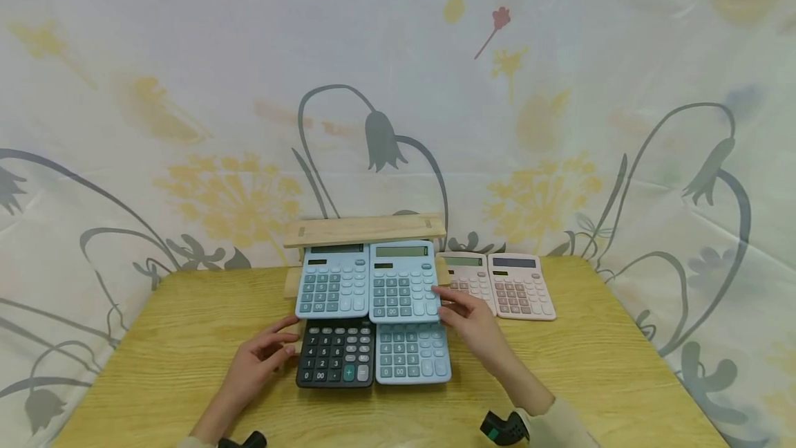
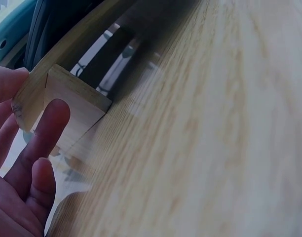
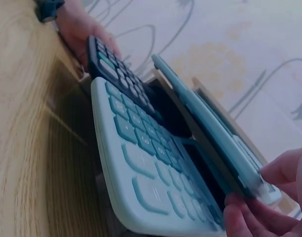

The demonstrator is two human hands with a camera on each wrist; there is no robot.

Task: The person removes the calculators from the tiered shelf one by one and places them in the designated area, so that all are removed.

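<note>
– Where does the upper-right blue calculator (image 1: 404,290) sit?
– High on a wooden rack (image 1: 367,230), its right edge pinched by the fingers of the right hand (image 1: 475,329).
– The left hand (image 1: 251,365)?
– Fingers spread at the rack's edge, beside a black calculator (image 1: 336,358); counter (image 1: 180,337) stretches leftward.

Backdrop cloth (image 1: 398,40): white, creased, spread behind the table
Printed flowers: grey drooping bellflowers (image 1: 381,138), yellow umbels (image 1: 236,189), one small red blossom (image 1: 501,18)
Table (image 1: 193,323): yellowish wood-grain top
Light: soft, diffuse
</note>
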